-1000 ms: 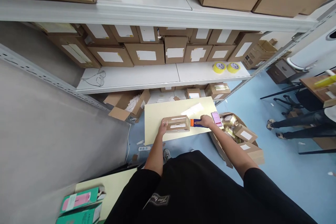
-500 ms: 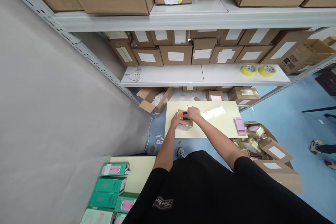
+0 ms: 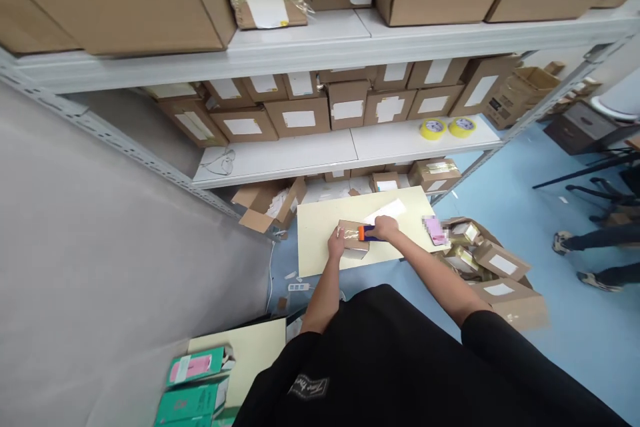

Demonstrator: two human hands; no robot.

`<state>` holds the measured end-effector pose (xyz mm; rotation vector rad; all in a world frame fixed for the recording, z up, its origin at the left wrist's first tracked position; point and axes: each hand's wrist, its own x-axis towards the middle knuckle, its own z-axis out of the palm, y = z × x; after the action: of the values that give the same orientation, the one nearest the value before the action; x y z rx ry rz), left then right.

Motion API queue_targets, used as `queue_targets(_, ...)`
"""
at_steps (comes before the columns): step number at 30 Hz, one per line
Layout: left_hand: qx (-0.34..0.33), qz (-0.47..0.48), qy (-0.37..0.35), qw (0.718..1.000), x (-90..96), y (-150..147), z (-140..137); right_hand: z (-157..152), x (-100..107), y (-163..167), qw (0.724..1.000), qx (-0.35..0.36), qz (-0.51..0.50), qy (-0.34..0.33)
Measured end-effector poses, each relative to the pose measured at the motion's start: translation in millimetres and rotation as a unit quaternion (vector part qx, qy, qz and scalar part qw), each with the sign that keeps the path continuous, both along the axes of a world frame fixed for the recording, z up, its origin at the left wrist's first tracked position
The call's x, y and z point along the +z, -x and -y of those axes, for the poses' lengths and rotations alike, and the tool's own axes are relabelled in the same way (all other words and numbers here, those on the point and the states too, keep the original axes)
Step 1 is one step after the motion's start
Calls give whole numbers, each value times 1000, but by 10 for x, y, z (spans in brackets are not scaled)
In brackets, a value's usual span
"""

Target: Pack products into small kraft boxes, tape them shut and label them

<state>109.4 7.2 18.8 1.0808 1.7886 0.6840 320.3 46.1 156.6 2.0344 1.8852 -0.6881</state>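
A small cardboard box (image 3: 356, 252) sits on the cream table (image 3: 314, 257), with a shiny strip of clear tape across its top. My left hand (image 3: 336, 244) grips the box at its left end, fingers closed on the edge. In my right hand (image 3: 386, 228) is an orange and dark blue tape dispenser (image 3: 365, 233), its orange end over the right part of the box top. Just behind my right hand lies a white sheet (image 3: 393, 211), partly hidden by it.
Shelves ahead hold labelled boxes (image 3: 300, 117) and two yellow tape rolls (image 3: 433, 129). An open carton (image 3: 260, 203) stands left of the table. A pink blurred item (image 3: 435, 230) lies at its right edge, beside a carton of parcels (image 3: 500, 263). Another person's legs (image 3: 600, 260) show far right.
My right hand has drawn the tape dispenser rightward across the box top, leaving tape behind it. My left hand still holds the box. The view has swung to the right.
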Motion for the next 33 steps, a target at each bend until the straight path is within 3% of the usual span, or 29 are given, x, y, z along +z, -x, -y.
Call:
queue_targets(3,-10,-15,-5,1000,7,-55,0,128,3,-744,999,-34,38,-1)
queue_targets(6,-16,-50,-3,999,10,-44,-37,222,-42,-1100,997,-54,52,7)
queue_targets(9,-18,-72,1,997,3,-29,-48,260,-226,-963,998,-50,39,11)
queue_targets(14,-21,-68,18,997,3,-18,-30,219,-638,-353,996,-79,-5,32)
queue_targets(18,-23,-74,29,997,-3,-27,-51,102,-794,-106,997,-77,-13,9)
queue_targets(23,-16,-70,12,997,-41,-43,-18,43,-829,-64,995,-96,-15,17)
queue_targets(28,-10,-97,14,995,-52,-17,130,365,-913,-44,991,-127,-8,43)
queue_targets(33,-3,-92,13,996,-33,-26,138,612,-1175,-291,981,-195,15,16)
